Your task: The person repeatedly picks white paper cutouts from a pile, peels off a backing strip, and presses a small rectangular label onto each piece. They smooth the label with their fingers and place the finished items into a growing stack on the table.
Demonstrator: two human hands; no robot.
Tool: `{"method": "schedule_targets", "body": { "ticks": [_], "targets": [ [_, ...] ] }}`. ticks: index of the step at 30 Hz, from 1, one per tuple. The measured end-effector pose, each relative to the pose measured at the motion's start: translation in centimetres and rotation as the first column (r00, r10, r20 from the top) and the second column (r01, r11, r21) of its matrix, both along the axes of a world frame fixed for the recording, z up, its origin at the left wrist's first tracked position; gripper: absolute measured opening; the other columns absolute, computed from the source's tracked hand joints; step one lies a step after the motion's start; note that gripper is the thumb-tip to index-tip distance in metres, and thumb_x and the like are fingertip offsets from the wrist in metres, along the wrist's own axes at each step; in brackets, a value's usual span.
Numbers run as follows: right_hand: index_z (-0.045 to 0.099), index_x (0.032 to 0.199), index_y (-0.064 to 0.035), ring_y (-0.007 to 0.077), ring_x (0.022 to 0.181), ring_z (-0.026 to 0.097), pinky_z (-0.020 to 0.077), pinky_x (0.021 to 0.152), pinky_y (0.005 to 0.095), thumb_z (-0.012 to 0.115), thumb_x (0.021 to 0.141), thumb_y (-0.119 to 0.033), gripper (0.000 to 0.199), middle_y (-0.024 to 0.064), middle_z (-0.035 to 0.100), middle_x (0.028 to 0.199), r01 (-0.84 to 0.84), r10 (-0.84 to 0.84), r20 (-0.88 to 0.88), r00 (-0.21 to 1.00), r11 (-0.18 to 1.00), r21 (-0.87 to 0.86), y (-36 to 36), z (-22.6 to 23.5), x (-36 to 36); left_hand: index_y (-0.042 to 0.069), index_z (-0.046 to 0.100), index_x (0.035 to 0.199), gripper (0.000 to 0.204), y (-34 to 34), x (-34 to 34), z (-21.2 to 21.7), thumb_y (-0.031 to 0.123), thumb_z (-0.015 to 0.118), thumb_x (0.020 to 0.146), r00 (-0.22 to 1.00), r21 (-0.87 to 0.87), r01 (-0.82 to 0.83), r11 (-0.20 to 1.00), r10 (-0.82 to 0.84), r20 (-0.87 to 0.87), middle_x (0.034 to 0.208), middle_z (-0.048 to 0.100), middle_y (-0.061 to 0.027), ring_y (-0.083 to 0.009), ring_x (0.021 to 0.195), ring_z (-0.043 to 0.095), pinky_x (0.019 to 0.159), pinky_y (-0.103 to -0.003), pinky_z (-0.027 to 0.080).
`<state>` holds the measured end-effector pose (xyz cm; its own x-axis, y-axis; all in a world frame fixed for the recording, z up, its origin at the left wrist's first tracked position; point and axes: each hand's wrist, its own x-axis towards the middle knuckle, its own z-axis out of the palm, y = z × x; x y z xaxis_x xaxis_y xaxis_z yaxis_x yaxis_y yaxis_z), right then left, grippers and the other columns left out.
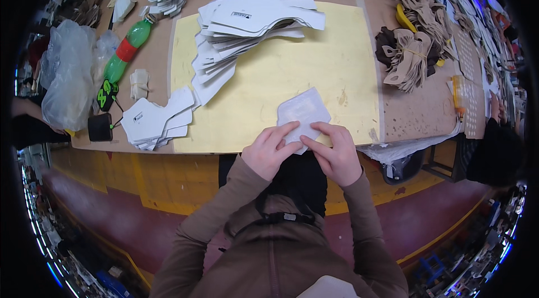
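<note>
White piece (304, 112): thin, flat, pale, translucent-looking sheet with an irregular angular outline, corners pointing far and right. Lies flat on the yellow mat (337, 62) at its near edge, right of centre on the counter (426, 112). Near end is covered by fingertips of both hands; far part is exposed, unfolded.
</note>
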<state>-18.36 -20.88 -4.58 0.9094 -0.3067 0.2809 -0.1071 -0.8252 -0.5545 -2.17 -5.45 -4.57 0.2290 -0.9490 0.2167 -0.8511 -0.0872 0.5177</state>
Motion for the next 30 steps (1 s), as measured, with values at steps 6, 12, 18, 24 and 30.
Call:
{"method": "schedule_targets", "body": {
  "ticks": [6, 12, 18, 24, 30],
  "targets": [
    [0.078, 0.108, -0.0234, 0.0226, 0.105, 0.058, 0.0439, 0.088, 0.0388, 0.081, 0.071, -0.013, 0.039, 0.0008, 0.063, 0.116, -0.078, 0.083, 0.013, 0.997, 0.973, -0.217, -0.6, -1.0, -1.2, 0.013, 0.068, 0.11, 0.033, 0.2, 0.6, -0.2, -0.001, 0.065, 0.08, 0.992, -0.012, 0.1, 0.995, -0.1, -0.074, 0.133, 0.062, -0.0049, -0.0275, 0.108, 0.064, 0.087, -0.034, 0.057],
    [0.078, 0.096, -0.0137, 0.0181, 0.094, 0.062, 0.043, 0.084, 0.0378, 0.081, 0.066, -0.009, 0.03, -0.0021, 0.068, 0.098, -0.005, 0.119, 0.3, 0.946, 0.935, -0.354, 0.7, -2.5, 0.6, 0.005, 0.066, 0.123, 0.036, 0.5, 0.3, -0.3, 0.007, 0.064, 0.086, 0.99, -0.085, 0.139, 0.987, -0.137, 0.036, 0.131, 0.063, -0.012, -0.0275, 0.114, 0.062, 0.096, -0.035, 0.054],
    [0.078, 0.091, -0.0118, 0.018, 0.086, 0.062, 0.0409, 0.085, 0.0384, 0.082, 0.067, -0.011, 0.024, -0.0014, 0.067, 0.092, 0.0, 0.109, 0.371, 0.922, 0.96, -0.282, 1.6, 0.4, 1.2, -0.001, 0.069, 0.116, 0.031, 1.4, -1.2, 1.2, 0.008, 0.065, 0.087, 0.995, -0.356, 0.0, 0.934, 0.038, 0.097, 0.117, 0.07, -0.0114, -0.0213, 0.106, 0.069, 0.094, -0.035, 0.057],
    [0.076, 0.089, -0.0126, 0.0186, 0.086, 0.062, 0.0379, 0.09, 0.0399, 0.082, 0.068, -0.014, 0.022, -0.0016, 0.068, 0.092, -0.008, 0.123, 0.335, 0.934, 0.946, -0.325, 1.6, 3.4, 2.2, -0.001, 0.07, 0.114, 0.029, 2.6, -0.6, 2.1, 0.007, 0.065, 0.086, 0.999, -0.455, -0.043, 0.889, 0.051, 0.004, 0.114, 0.073, -0.0114, -0.0213, 0.102, 0.073, 0.087, -0.034, 0.06],
    [0.071, 0.087, -0.0085, 0.0224, 0.085, 0.063, 0.0379, 0.095, 0.0463, 0.081, 0.067, -0.009, 0.023, 0.0007, 0.066, 0.087, -0.113, 0.234, 0.278, 0.932, 0.914, -0.389, 2.6, 3.9, 4.1, 0.001, 0.07, 0.108, 0.023, 4.0, 0.6, 1.5, 0.006, 0.066, 0.085, 0.994, -0.364, -0.087, 0.927, 0.057, -0.094, 0.104, 0.074, -0.0101, -0.0226, 0.092, 0.074, 0.078, -0.031, 0.061]
  ]
}}
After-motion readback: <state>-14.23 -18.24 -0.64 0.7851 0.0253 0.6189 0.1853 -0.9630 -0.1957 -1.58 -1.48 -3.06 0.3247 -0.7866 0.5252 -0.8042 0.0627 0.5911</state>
